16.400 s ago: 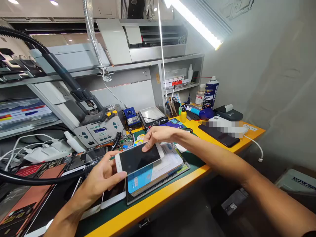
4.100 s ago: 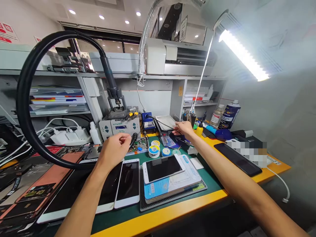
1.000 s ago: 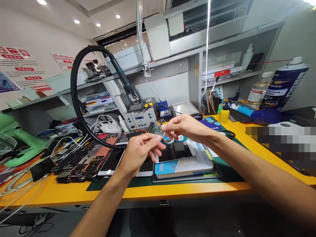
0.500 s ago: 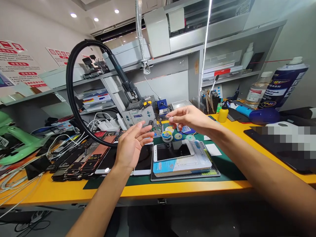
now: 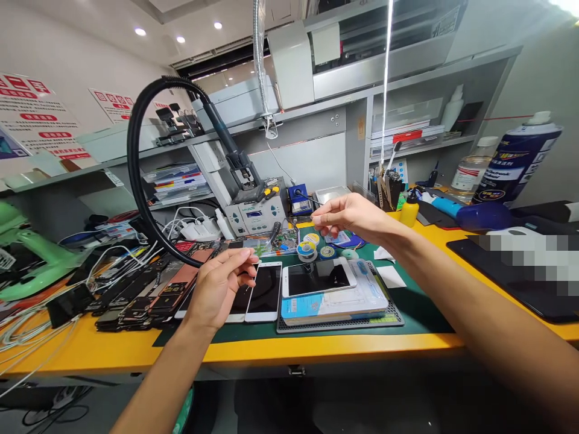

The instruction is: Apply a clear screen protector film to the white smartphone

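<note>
My left hand (image 5: 219, 288) hovers over the phones on the left, its thumb and forefinger pinched together and the other fingers curled. A faint greenish streak shows by its fingertips, too blurred to name. Above the spools, my right hand (image 5: 350, 216) is also pinched; whatever is between those fingertips is too small to make out. Below and between the hands, a white-framed phone (image 5: 319, 276) with a dark screen rests on a blue and white package (image 5: 335, 304). Another white-framed phone (image 5: 265, 292) lies on the green mat (image 5: 425, 307), left of the package.
Stacked phone parts (image 5: 136, 301) and white cables (image 5: 22, 337) cover the left side. A black hose (image 5: 133, 144) arches above them. Behind stand a grey control unit (image 5: 256, 217) and small spools (image 5: 306, 250). A yellow bottle (image 5: 409, 211) and spray can (image 5: 515, 160) stand right.
My left hand has gone from spread fingers to a pinch, moving slightly left and down. My right hand keeps its pinch, nearly in place. The view has shifted slightly.
</note>
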The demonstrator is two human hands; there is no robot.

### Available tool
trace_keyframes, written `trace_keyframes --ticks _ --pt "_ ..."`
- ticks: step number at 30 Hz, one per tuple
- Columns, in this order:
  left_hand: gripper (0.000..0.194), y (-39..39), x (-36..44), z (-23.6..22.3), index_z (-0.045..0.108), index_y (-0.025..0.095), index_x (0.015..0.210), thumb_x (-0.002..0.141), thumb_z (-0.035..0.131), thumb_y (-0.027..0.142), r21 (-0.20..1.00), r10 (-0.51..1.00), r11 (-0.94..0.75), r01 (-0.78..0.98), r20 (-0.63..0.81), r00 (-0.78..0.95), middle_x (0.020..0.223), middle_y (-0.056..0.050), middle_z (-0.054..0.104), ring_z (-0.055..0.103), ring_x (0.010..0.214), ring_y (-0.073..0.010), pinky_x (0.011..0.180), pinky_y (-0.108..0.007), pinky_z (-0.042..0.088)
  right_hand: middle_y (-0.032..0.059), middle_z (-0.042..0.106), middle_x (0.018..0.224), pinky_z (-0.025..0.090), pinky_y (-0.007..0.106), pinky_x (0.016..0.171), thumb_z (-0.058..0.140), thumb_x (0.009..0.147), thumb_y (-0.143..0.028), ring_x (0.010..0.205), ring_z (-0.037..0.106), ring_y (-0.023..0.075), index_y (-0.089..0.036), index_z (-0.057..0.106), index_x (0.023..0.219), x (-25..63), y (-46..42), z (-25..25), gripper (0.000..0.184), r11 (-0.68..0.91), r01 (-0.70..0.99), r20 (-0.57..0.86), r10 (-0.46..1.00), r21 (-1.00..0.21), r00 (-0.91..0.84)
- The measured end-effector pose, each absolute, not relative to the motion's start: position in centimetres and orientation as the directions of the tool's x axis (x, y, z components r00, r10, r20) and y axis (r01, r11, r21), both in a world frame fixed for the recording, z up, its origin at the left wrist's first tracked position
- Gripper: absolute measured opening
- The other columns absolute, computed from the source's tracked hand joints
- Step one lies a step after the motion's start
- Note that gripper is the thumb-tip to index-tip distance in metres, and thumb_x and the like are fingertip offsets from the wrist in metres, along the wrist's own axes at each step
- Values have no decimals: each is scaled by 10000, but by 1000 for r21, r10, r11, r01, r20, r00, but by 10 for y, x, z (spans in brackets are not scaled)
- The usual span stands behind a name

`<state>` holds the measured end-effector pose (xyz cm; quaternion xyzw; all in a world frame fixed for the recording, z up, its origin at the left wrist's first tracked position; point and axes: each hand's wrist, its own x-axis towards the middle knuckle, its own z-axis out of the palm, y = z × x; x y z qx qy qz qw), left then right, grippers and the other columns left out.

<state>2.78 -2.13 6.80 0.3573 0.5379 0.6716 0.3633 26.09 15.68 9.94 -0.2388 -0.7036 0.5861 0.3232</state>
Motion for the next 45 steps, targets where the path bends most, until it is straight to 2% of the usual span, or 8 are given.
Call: trace_keyframes --ticks 10,14,17,19,23,30,41,45 --pt "338 -26 31 72 773 120 946 732 876 361 995 899 -93 -37 68 -432 820 -64 750 627 618 -132 488 -226 510 53 713 718 480 289 554 808 786 -393 609 591 136 -183 786 710 258 157 94 225 243 -33 186 642 -970 -744" --pt "349 -27 29 66 772 116 950 726 875 362 997 889 -73 -32 50 -454 851 -87 771 621 603 -123 486 -219 502 95 777 884 533 320 586 818 794 -407 694 663 186 -183 810 1061 258 156 94 349 340 31 213 655 -940 -725" --pt "370 -28 29 65 767 118 973 724 875 370 997 881 -70 -31 48 -470 899 -100 786 620 600 -116 485 -217 504 141 705 1333 604 398 814 864 749 -479 1063 700 281 -224 640 1425 260 148 96 756 515 86 296 613 -853 -732" --pt "385 -31 30 66 765 119 993 725 876 372 997 877 -71 -25 50 -477 925 -108 793 626 606 -116 489 -218 509 149 531 1557 550 481 1032 893 698 -531 1333 577 347 -242 506 1544 260 139 94 974 661 114 363 539 -741 -760" --pt "410 -38 34 70 768 117 1014 735 876 397 998 877 -66 -9 54 -478 938 -119 799 631 615 -121 488 -221 511 204 355 1651 372 563 1222 897 678 -577 1514 367 403 -183 369 1609 252 125 80 1140 874 101 495 361 -475 -791" --pt "387 -51 35 73 779 119 996 740 873 394 998 886 -54 -22 37 -463 905 -118 802 638 604 -124 475 -210 496 185 616 1279 563 539 960 809 807 -554 1113 649 354 -162 506 1507 244 123 74 858 928 144 501 311 -343 -807" --pt "285 -41 32 65 784 119 992 808 812 334 998 947 13 -61 -32 -319 949 -146 797 651 621 -142 461 -214 506 109 680 1121 545 406 804 811 773 -493 928 653 265 -184 627 1337 280 131 83 669 913 191 438 347 -361 -830" --pt "340 -35 28 59 768 148 1063 816 819 376 998 942 -29 48 44 -333 1043 -133 786 687 757 -172 511 -213 538 83 694 1032 539 371 740 832 737 -512 864 653 239 -179 670 1273 294 140 79 652 846 264 371 456 -464 -809"
